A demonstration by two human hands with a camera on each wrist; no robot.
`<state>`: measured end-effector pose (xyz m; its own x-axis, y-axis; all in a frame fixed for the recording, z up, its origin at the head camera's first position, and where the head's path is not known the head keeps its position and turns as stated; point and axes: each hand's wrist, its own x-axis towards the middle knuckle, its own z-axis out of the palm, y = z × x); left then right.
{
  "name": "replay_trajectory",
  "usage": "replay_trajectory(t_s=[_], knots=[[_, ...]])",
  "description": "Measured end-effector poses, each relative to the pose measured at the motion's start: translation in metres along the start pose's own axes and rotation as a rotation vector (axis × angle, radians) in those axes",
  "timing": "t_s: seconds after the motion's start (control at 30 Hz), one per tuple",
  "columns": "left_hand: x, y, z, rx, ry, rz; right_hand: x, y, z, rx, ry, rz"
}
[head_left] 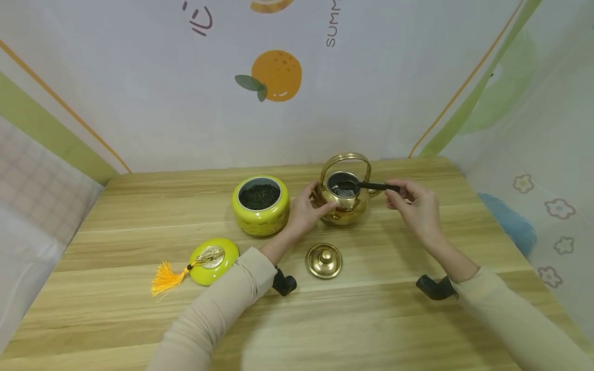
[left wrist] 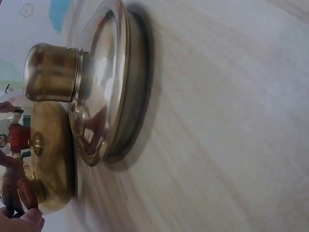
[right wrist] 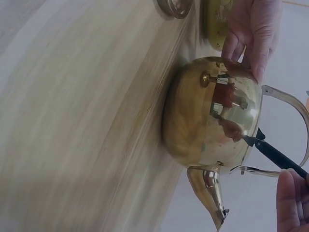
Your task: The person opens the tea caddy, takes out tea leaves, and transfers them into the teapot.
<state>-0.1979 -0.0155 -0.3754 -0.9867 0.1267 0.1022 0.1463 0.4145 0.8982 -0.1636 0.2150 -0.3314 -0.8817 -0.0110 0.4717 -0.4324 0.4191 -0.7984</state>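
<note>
A shiny gold teapot [head_left: 345,215] with an arched handle stands uncovered on the table; a perforated metal strainer shows inside its mouth. My left hand [head_left: 303,211] grips the teapot's left side, thumb at the front near the rim and fingers around the back. Between thumb and fingers, my right hand [head_left: 417,206] pinches the handle of a black spoon [head_left: 378,186]. The spoon's bowl end is in the teapot's mouth. In the right wrist view, the spoon [right wrist: 277,157] slants down over the rim, and the spout [right wrist: 206,188] points away from the left hand.
Left of the teapot stands a yellow-green jar [head_left: 260,225] filled with dark tea leaves. Its matching lid [head_left: 204,274], with an orange tassel [head_left: 168,277], lies nearer the front left. The gold teapot lid [head_left: 325,261] rests in front of the teapot. A curtain [head_left: 185,113] hangs behind the table.
</note>
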Motion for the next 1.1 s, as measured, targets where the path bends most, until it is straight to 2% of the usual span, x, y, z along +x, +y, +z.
replay_trajectory(t_s=[0.1,0.23,0.33,0.5,0.6,0.7,0.8,0.9,0.97,1.03,1.1], knots=[[0.000,0.000,0.000,0.006,0.001,-0.004,-0.001,0.000,-0.002,0.064,0.011,0.039],[-0.003,0.001,-0.002,0.008,0.001,-0.011,-0.006,-0.005,-0.004,0.234,0.052,0.107],[-0.009,0.003,-0.006,0.000,-0.016,-0.020,-0.009,-0.010,-0.004,0.337,0.092,0.122],[-0.028,0.011,-0.023,-0.064,-0.081,-0.028,-0.010,-0.023,0.005,0.435,0.110,0.095],[-0.045,0.009,-0.039,-0.168,-0.093,-0.003,-0.006,-0.033,0.018,0.483,0.090,0.085],[-0.062,0.004,-0.061,-0.272,-0.035,0.015,-0.001,-0.042,0.035,0.497,0.046,0.075],[-0.074,-0.002,-0.086,-0.329,0.093,0.031,0.003,-0.049,0.054,0.489,-0.006,0.067],[-0.078,-0.011,-0.110,-0.308,0.231,0.034,0.009,-0.055,0.072,0.466,-0.060,0.065],[-0.078,-0.018,-0.124,-0.272,0.292,0.021,0.012,-0.058,0.084,0.438,-0.101,0.063],[-0.077,-0.025,-0.136,-0.221,0.296,-0.004,0.016,-0.060,0.096,0.413,-0.141,0.055],[-0.076,-0.032,-0.144,-0.170,0.254,-0.039,0.018,-0.061,0.108,0.387,-0.173,0.052]])
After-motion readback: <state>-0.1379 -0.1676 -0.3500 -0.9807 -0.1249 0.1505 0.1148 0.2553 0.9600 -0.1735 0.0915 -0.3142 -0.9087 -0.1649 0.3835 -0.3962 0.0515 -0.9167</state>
